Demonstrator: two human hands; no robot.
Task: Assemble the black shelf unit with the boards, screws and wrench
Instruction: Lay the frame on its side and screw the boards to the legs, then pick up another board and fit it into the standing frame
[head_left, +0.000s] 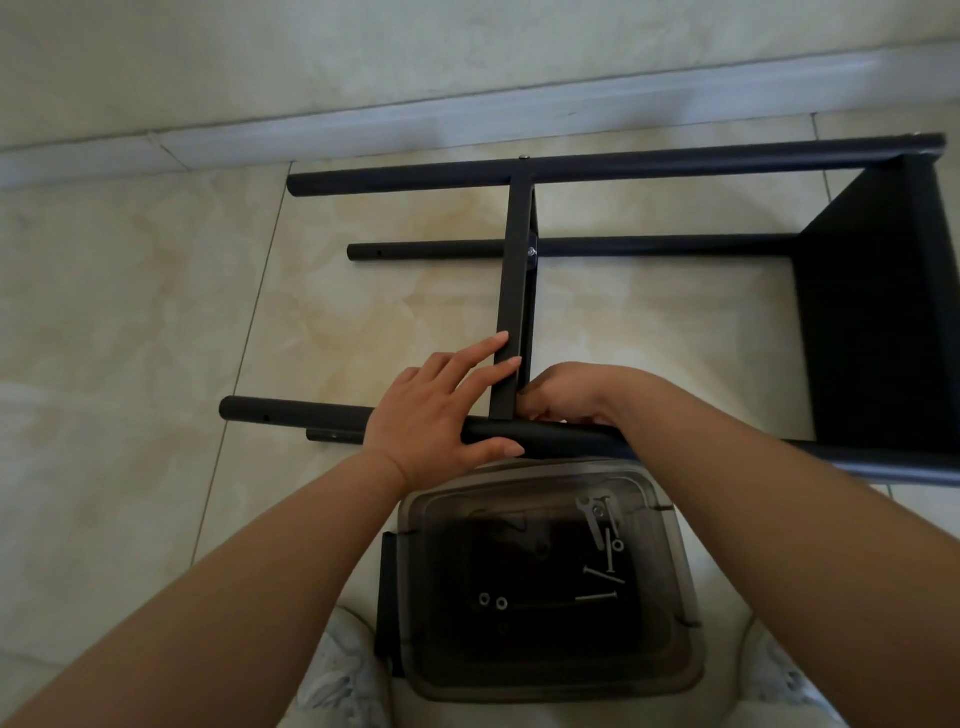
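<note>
- A half-built black shelf unit (618, 166) lies on its side on a pale tiled floor (130, 291), close to the skirting of the wall, its four round legs running left to right.
- One board (878, 312) sits fixed at the right-hand end of the frame; a second board (514, 291), seen edge-on, crosses the legs near their middle, with a screw head showing at the far leg and another fastener visible at the inner leg.
- The near leg (291, 413) still shows an unfilled hole towards its free left end, as does the inner leg beyond it, which suggests at least one more board remains to be fitted there.
- A person's left hand (441, 410) rests flat, fingers straight, over the near leg and against the edge of the second board, steadying the joint.
- The right hand (566, 395) is curled at that same joint on the board's other side; what it pinches, if anything, cannot be made out.
- A clear lidded plastic box (670, 597) sits between the person's knees, serving as a parts tray.
- On it lie a small wrench (592, 514), several loose screws (602, 596) and two washers (492, 600), so hardware is left to go in.
</note>
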